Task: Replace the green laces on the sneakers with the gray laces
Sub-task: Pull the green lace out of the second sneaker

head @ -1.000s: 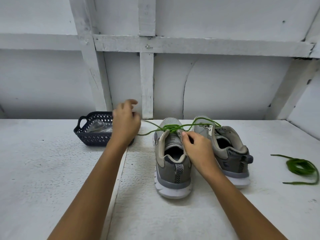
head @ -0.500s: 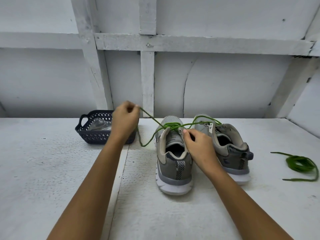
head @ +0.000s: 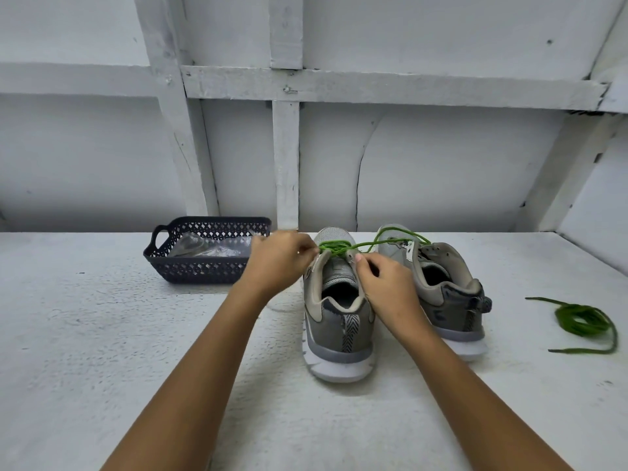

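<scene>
While a green lace point(head: 334, 247) is threaded through the front eyelets of the near sneaker point(head: 339, 321), the step in hand looks like unlacing. The next move calls for drawing the strand free, eyelet by eyelet. At that sneaker's left edge, the left hand point(head: 277, 263) pinches the lace in curled fingers. On its right edge, the right hand point(head: 390, 287) pinches the eyelet flap, seemingly steadying it. A removed lace point(head: 582, 321) lies well to the sneaker's right, and a basket point(head: 204, 270) sits to its left.

A rough white-painted bench point(head: 102, 334) carries a dark perforated plastic basket point(head: 204, 269), a gray mesh sneaker point(head: 339, 338) beside its mate point(head: 455, 311), and a loose coiled green lace point(head: 581, 321).
</scene>
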Available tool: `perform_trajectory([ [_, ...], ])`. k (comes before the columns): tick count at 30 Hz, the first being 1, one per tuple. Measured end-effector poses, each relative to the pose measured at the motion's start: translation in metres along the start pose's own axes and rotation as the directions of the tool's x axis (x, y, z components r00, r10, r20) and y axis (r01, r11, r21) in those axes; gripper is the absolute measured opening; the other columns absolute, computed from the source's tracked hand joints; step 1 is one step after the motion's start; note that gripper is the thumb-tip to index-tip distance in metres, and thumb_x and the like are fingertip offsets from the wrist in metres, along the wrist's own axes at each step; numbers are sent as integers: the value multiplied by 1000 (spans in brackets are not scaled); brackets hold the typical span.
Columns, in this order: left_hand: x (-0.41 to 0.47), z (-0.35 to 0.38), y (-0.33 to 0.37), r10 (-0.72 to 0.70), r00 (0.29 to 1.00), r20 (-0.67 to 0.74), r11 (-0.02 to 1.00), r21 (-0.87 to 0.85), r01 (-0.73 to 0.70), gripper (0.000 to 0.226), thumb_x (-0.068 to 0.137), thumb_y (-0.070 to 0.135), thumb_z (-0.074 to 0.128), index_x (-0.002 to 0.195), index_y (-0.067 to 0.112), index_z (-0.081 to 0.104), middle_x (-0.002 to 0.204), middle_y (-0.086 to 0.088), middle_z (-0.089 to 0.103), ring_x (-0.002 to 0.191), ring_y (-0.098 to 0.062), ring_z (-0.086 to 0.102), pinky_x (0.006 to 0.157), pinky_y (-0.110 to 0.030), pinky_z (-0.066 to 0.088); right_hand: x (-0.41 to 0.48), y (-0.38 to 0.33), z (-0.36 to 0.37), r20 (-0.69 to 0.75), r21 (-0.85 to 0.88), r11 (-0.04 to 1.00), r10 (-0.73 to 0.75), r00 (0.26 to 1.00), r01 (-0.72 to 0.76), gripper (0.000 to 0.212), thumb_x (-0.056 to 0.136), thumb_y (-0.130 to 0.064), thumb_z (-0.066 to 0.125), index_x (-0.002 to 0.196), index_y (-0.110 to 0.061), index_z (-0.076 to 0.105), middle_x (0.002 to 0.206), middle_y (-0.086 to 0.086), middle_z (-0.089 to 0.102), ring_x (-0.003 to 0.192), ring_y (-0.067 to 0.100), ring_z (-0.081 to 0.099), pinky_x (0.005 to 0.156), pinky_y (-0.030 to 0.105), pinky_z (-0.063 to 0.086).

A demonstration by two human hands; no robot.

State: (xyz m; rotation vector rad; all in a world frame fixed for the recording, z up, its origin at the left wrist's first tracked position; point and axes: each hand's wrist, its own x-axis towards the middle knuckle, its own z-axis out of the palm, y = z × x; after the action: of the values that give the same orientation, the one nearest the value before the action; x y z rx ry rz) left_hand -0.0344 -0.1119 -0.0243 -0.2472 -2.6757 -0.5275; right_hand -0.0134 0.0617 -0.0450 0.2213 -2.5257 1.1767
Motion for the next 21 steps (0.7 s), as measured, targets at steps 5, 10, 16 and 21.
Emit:
perform_trajectory([
  [5, 5, -25, -14, -379, 889, -256, 806, -563, 182, 12, 93, 20, 54, 93, 14, 64, 85, 1, 64, 84, -18, 58, 77, -29, 46, 1, -1, -1, 7, 1, 1000, -2, 1000, 2, 31, 98, -28, 44, 110, -13, 68, 97, 7, 68, 93, 20, 58, 71, 22, 33],
  [10, 4, -28, -20, -221, 950, -220, 939, -313, 146, 40, 91, 17, 54, 128, 31, 50, 120, -6, 48, 112, -21, 47, 98, -39, 40, 1, 1, 0, 8, -5, 1000, 3, 1000, -3, 31, 98, -29, 44, 110, -14, 68, 97, 8, 67, 93, 20, 58, 72, 22, 34],
  [16, -1, 0, 1, 5, 998, 70, 999, 41, -8, 24, 94, 40, 50, 108, 32, 67, 118, 6, 55, 117, -15, 43, 104, -45, 20, 0, 0, 0, 2, 8, 1000, -4, 1000, 4, 31, 98, -28, 44, 109, -13, 68, 94, 8, 67, 91, 19, 57, 70, 22, 32],
  [21, -2, 5, -1, -14, 995, -94, 996, 92, 23, 22, 97, 28, 43, 102, 20, 62, 105, 4, 60, 104, -17, 53, 100, -42, 24, 0, -2, -1, -2, 12, 1000, -17, 1000, 17, 30, 98, -26, 45, 110, -12, 69, 98, 7, 68, 93, 18, 58, 71, 22, 33],
])
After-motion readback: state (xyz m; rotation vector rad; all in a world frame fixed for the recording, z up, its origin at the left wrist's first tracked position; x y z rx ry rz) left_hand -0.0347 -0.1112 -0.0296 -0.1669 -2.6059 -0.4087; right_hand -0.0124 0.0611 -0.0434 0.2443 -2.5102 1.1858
